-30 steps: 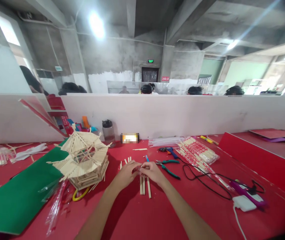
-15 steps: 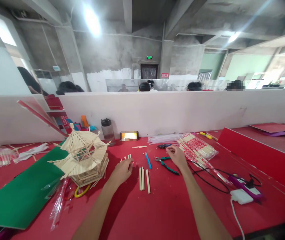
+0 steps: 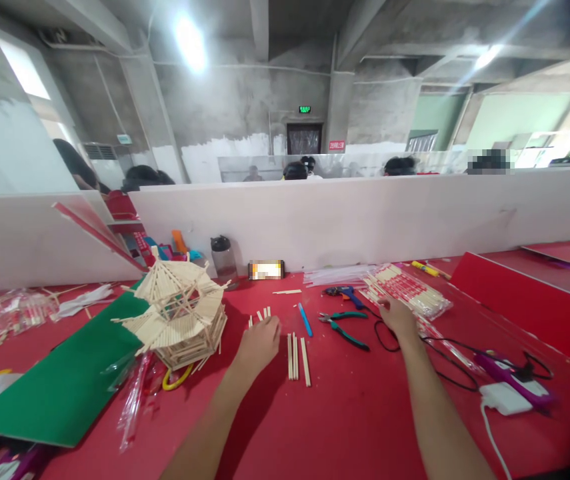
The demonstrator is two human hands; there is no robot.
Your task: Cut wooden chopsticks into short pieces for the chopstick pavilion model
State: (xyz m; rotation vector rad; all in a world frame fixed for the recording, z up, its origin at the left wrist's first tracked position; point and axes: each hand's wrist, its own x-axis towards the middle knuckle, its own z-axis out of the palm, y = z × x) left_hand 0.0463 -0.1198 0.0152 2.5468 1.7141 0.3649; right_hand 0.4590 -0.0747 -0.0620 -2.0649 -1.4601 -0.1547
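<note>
My left hand [image 3: 263, 338] rests low over the table with its fingers curled together; what lies under them is hidden. Several short wooden sticks [image 3: 267, 312] poke out just beyond its knuckles. To its right, several cut sticks [image 3: 293, 357] lie side by side. My right hand [image 3: 399, 320] is at the near left end of the packed disposable chopsticks [image 3: 407, 288], fingers bent but slightly apart, nothing visible in them. Left of it are a blue hot glue gun [image 3: 347, 293] and green-handled cutting pliers [image 3: 349, 327]. A blue pen [image 3: 305, 320] lies between my hands.
A stick-built pavilion model [image 3: 177, 313] stands at left by a green board [image 3: 65, 373]. Behind are a bottle [image 3: 223, 260], a phone [image 3: 266, 269] and a white partition [image 3: 315, 220]. Cables, a purple power strip [image 3: 515, 380] and a red board [image 3: 525, 320] occupy the right.
My right hand has moved right, away from the glue gun to the chopstick pack, leaving the gun in plainer view. My left hand stays by the short sticks. The camera has turned slightly left.
</note>
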